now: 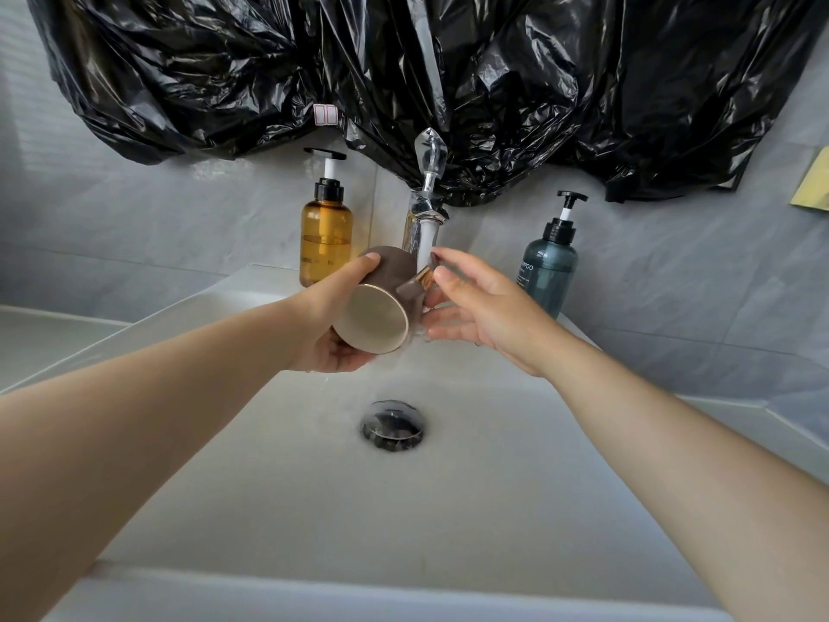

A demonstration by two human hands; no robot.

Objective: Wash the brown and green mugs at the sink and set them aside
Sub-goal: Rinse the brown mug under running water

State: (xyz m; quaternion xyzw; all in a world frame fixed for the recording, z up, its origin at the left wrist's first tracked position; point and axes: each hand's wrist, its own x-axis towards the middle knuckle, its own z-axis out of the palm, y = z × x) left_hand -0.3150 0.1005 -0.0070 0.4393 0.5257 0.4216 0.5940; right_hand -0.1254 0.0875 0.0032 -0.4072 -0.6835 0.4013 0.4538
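Hanging across the far wall, crumpled black plastic sheeting [403, 60] drapes down behind the faucet [426, 213] and carries a small white tag [325, 114] at its lower edge. An amber pump bottle [325, 235] stands on the ledge left of the faucet, and a teal pump bottle [549, 271] stands to the right. A yellowish item [814, 181] shows at the far right edge against the grey tile. Water [426, 249] runs from the spout and splashes into the white sink [314, 487], whose metal drain [392, 425] sits nearer, in the middle of the basin. The brown mug [372, 318] is over the far part of the basin, just under the spout, tipped on its side with its pale base turned toward the camera and its handle [410, 287] pointing right into the stream. It partly hides the lower faucet and the foot of the amber bottle. The left hand [327, 307] grasps the mug from the left, thumb over the top of the body and palm cupped beneath. The right hand [475, 303] holds nothing, its fingers spread and nearly straight. Its fingertips reach the handle side of the mug in the running water, but whether they press on it cannot be told.
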